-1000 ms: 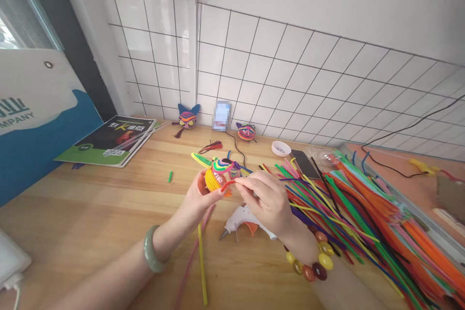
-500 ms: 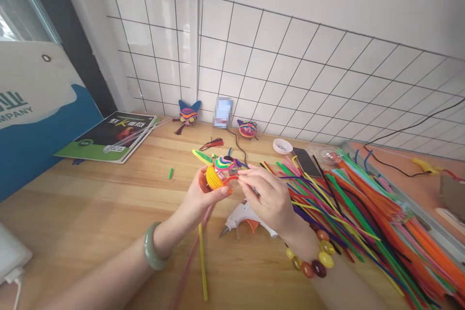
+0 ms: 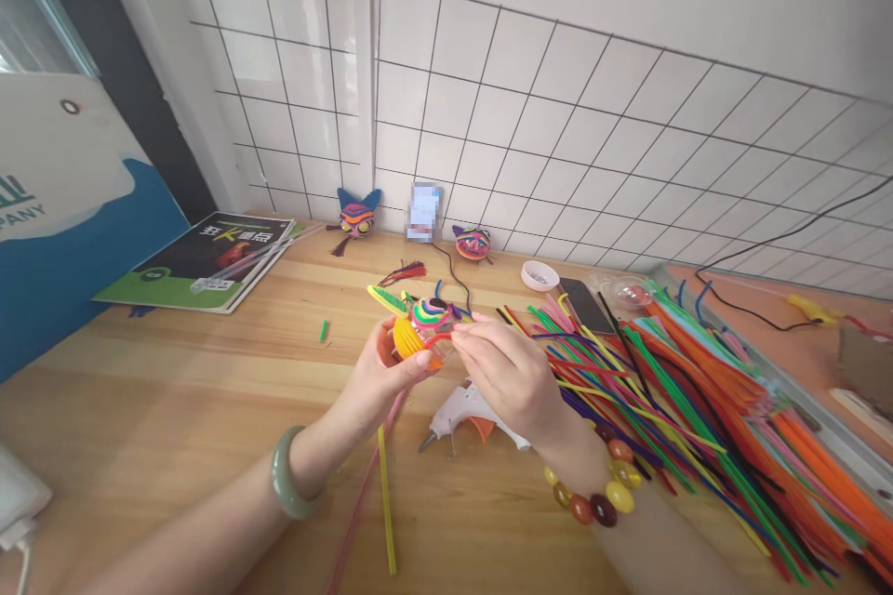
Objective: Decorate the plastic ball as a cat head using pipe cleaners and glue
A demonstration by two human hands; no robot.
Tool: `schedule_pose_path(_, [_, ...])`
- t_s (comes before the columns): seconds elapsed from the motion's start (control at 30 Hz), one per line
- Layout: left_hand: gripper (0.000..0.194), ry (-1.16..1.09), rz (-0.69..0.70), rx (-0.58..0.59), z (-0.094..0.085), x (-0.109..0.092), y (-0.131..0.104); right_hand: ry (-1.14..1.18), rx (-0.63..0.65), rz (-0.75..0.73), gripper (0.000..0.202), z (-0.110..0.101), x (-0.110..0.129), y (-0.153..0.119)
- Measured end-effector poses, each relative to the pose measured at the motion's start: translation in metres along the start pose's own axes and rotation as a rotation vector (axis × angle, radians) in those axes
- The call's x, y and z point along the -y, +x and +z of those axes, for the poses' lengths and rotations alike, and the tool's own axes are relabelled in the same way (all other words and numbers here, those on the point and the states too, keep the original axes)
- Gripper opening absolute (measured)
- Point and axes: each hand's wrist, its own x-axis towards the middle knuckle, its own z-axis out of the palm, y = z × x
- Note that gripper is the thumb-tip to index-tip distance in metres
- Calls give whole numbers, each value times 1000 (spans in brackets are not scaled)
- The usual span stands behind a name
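My left hand (image 3: 386, 365) is wrapped round a small round craft ornament (image 3: 417, 335), a clear ball covered with coils of coloured pipe cleaner. Yellow-orange coils cover its near left side; a green, yellow-edged ear sticks out at the upper left. A red pipe cleaner (image 3: 439, 337) lies along its lower right side, its end pinched by my right hand (image 3: 506, 376) with fingertips together. Beneath the right hand rests a white glue gun (image 3: 457, 409), partly covered by that hand. Yellow pipe cleaners (image 3: 387, 502) and a pink one lie below the ornament.
Many coloured pipe cleaners (image 3: 684, 409) spread over the right side. Two finished ornaments, one with blue ears (image 3: 358, 216) and one striped (image 3: 473, 244), stand by the tiled wall. A pink bowl (image 3: 539, 276), dark phone (image 3: 584, 305), red tassel (image 3: 405, 272) and book (image 3: 209, 262) lie around.
The red pipe cleaner now curves more closely against the ornament's side, my right fingers having shifted slightly. The whole view has moved a little; the left hand keeps its hold.
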Motion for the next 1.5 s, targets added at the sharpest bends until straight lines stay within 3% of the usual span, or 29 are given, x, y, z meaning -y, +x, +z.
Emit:
schedule_pose_path(0.3, [46, -29, -28, -28, 1, 0, 1, -15, 1, -28, 21, 1, 0, -1])
schedule_pose_path(1.5, [47, -10, -65, -82, 1, -2, 3, -62, 62, -70, 19, -1, 2, 4])
